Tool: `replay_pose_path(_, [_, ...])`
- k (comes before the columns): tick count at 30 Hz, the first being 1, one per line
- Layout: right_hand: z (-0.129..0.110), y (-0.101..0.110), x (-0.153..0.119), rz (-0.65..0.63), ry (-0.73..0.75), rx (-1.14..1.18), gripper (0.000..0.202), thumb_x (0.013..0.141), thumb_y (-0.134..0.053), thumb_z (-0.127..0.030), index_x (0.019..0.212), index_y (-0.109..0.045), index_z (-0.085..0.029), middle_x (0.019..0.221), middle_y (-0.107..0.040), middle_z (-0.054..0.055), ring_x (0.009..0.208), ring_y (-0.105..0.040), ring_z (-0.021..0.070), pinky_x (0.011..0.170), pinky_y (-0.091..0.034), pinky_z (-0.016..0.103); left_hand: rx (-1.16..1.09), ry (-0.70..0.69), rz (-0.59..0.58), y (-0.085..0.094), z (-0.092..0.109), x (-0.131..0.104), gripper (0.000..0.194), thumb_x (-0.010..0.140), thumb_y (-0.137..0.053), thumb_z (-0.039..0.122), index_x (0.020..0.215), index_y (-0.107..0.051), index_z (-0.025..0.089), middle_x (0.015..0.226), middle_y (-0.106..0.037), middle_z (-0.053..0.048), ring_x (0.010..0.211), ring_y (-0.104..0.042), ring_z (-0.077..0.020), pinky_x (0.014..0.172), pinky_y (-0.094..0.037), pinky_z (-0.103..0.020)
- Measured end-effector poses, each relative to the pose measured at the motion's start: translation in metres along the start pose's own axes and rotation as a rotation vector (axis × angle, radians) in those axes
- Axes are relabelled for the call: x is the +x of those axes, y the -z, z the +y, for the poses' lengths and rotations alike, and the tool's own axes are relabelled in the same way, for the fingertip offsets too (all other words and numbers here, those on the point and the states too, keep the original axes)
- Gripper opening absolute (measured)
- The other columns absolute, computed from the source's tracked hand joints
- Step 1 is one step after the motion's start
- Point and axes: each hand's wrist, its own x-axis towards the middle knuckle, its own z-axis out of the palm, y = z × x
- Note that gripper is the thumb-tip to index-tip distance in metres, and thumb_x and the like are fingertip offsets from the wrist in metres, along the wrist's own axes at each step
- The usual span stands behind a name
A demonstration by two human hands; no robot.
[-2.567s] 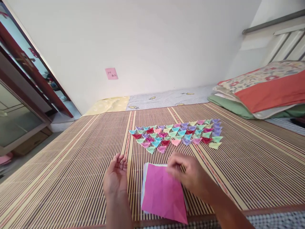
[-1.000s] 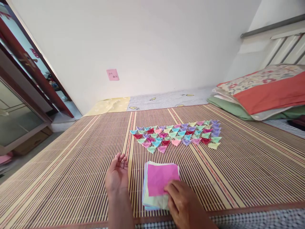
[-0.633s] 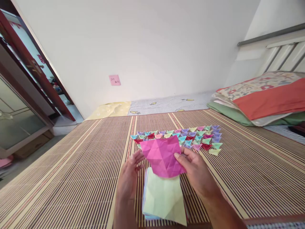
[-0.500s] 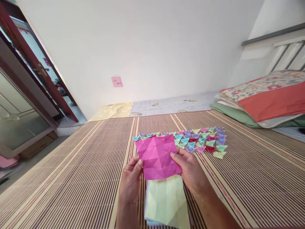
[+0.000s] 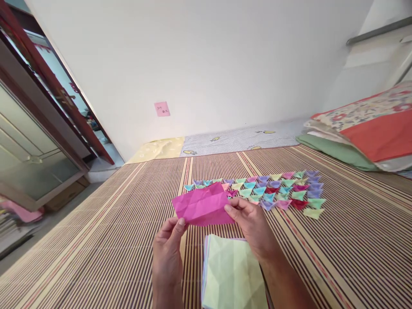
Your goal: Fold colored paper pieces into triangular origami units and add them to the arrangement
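Hands: left and right both pinch creased magenta paper
Below: pale-green-topped paper stack on striped mat

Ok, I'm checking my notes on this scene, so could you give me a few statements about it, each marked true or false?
1. The left hand and right hand hold the magenta sheet. True.
2. The stack is pale green on top. True.
3. The right hand is empty. False: it grips the magenta sheet.
4. Folded papers lie on the mat. True.
5. The folded papers are all red. False: they vary in colour.
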Motion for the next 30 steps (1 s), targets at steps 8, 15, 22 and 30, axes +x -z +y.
replay_pose_path(8, [-0.006,-0.004,0.002,-0.014,0.118,-0.086,0.017,0.084,-0.075,-0.037,0.079,-0.071,-0.021,0.109,-0.072,0.007,0.111,-0.065,0.0265,0.094,-0.049,0.037,-0.014,-0.146,0.063,-0.009,-0.002,-0.003,0.018,0.076,-0.088,0.03,0.087,-0.078,0.02,0.088,-0.075,-0.003,0.087,-0.069,-0.0191,0.084,-0.055,-0.03])
replay_pose_path(15, [0.003,-0.005,0.004,-0.033,-0.063,0.017,0.035,0.084,-0.077,-0.054,0.087,-0.072,-0.019,0.089,-0.073,0.005,0.088,-0.068,0.0218,0.085,-0.053,0.036,0.027,-0.328,0.093,-0.018,-0.001,-0.012,0.013,0.077,-0.086,0.018,0.083,-0.075,0.019,0.105,-0.072,-0.006,0.102,-0.068,-0.0203,0.089,-0.057,-0.027])
replay_pose_path(22, [0.002,-0.007,0.005,0.119,-0.131,0.397,0.037,0.065,-0.094,-0.04,0.075,-0.065,-0.021,0.076,-0.068,-0.002,0.073,-0.066,0.0155,0.072,-0.053,0.027,0.103,-0.432,0.011,-0.033,0.004,-0.023,0.019,0.075,-0.084,0.007,0.07,-0.071,0.019,0.134,-0.065,-0.008,0.13,-0.059,-0.0295,0.103,-0.056,-0.034])
replay_pose_path(30, [-0.012,-0.008,0.003,0.203,0.048,0.409,0.028,0.071,-0.089,-0.029,0.068,-0.063,-0.02,0.101,-0.076,0.005,0.087,-0.072,0.0203,0.075,-0.056,0.031,-0.112,-0.107,0.004,-0.043,-0.008,-0.019,0.028,0.07,-0.092,0.024,0.095,-0.078,0.021,0.114,-0.075,-0.008,0.113,-0.07,-0.026,0.093,-0.059,-0.031])
